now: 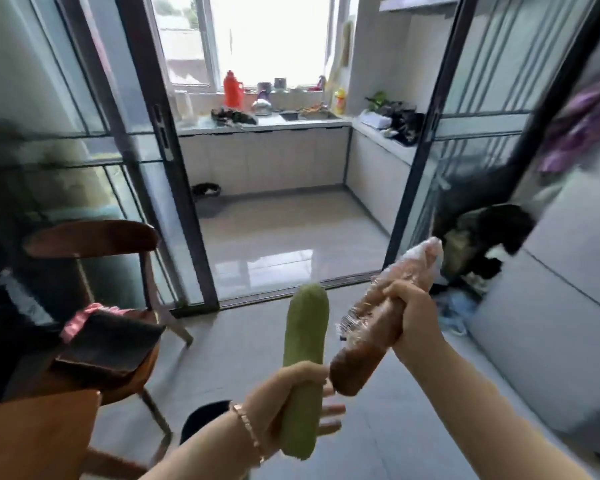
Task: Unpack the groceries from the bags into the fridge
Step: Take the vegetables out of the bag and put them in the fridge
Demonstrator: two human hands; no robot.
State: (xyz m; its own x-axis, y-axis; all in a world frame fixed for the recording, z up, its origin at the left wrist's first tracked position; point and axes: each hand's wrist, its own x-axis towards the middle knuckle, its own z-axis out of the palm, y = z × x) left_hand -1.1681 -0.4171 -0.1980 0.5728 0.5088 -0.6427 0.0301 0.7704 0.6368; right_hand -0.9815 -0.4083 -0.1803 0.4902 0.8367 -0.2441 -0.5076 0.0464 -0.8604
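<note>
The left hand (291, 400), a bracelet (246, 427) on its wrist, grips the lower part of a long green gourd (305, 334). The thumb lies across the front and the fingers (333, 410) curl round the back, their tips showing on the right side. The gourd stands almost upright, its long axis running from the bottom of the view up and away, with the rounded top leaning slightly right.

Just beside it, the right hand (413, 317) is clamped round the middle of a brown root wrapped in clear film (371, 337). Its long axis runs diagonally: the blunt dark end points down-left, close to the left thumb, and the paler wrapped end points up-right. Whether the root touches the gourd cannot be told. Both are held in the air above the tiled floor (291, 237).

To the left is a wooden surface (39, 434), and behind it a wooden chair (94, 237) with a dark bag with pink trim (111, 341) on its seat. To the right stands a pale grey panelled front (551, 306), with dark bags (482, 244) heaped at its far corner.

Farther off, a dark-framed sliding glass door (174, 168) opens on a kitchen, where a red bottle (233, 93) and a yellow bottle (340, 100) stand on the far surface (291, 124) under a bright window (267, 36).
</note>
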